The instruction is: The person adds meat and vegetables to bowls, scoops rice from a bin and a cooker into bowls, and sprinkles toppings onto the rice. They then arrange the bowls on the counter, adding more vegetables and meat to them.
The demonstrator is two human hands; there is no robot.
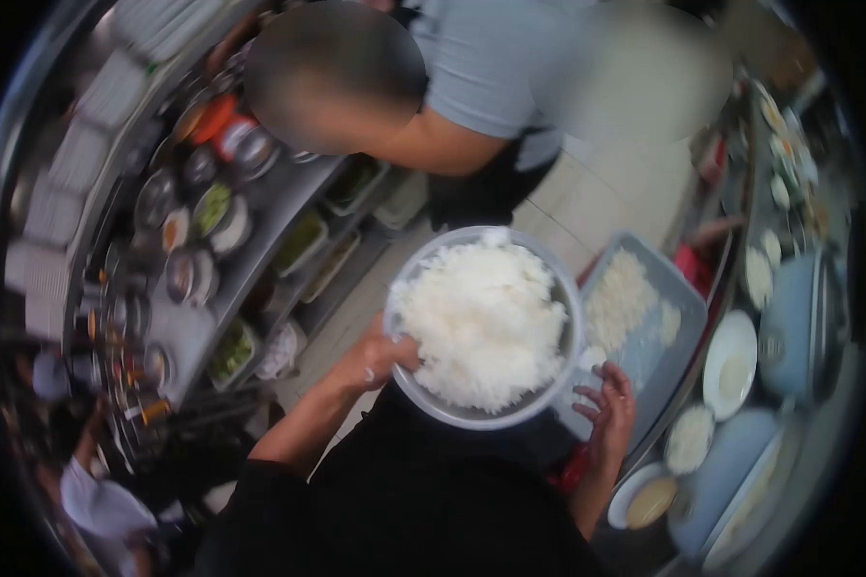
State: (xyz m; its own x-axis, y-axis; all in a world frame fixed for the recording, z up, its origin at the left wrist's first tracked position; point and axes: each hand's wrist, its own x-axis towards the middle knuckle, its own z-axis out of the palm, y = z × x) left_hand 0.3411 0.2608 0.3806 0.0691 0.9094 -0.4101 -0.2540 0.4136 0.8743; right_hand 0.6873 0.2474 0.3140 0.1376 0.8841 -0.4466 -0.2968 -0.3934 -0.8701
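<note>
Rice, white and cooked [481,322], heaps a round steel bowl [462,416] at centre frame. Left hand [375,361] grasps the bowl's left rim. Right hand [608,409], fingers spread and released, sits just right of the bowl, beside a flat grey tray [649,361].

Two work counters are seen, one on each side of a tiled floor [587,207].
On the left steel counter [197,332], small metal bowls [178,274] are set in rows. On the right counter [827,413], a grey tray [649,361] spread with rice [618,298], a white plate [729,363], small filled dishes [688,439] and what seem to be pale blue pots [789,322] are laid close together.
</note>
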